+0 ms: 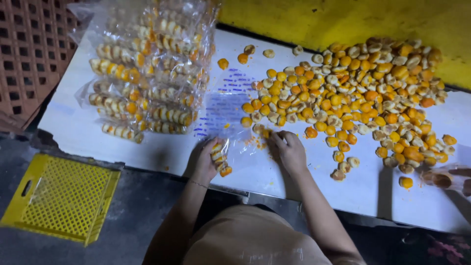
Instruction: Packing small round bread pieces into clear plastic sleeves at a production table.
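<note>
My left hand [206, 159] grips the lower end of a clear plastic bag [226, 118] with blue print that lies flat on the white table [93, 135]. A few orange and white round snack pieces [220, 160] sit inside the bag beside my fingers. My right hand [288, 149] rests on the table at the bag's right edge, fingers curled at the near edge of a large loose pile of the same snack pieces [353, 98]. What the right fingers hold is hidden.
A stack of filled clear bags [147, 73] lies at the table's left. A yellow perforated crate [61, 196] sits on the floor at lower left, a brown lattice crate [29, 49] at upper left. Another person's hand [458, 179] holds a bag at the right edge.
</note>
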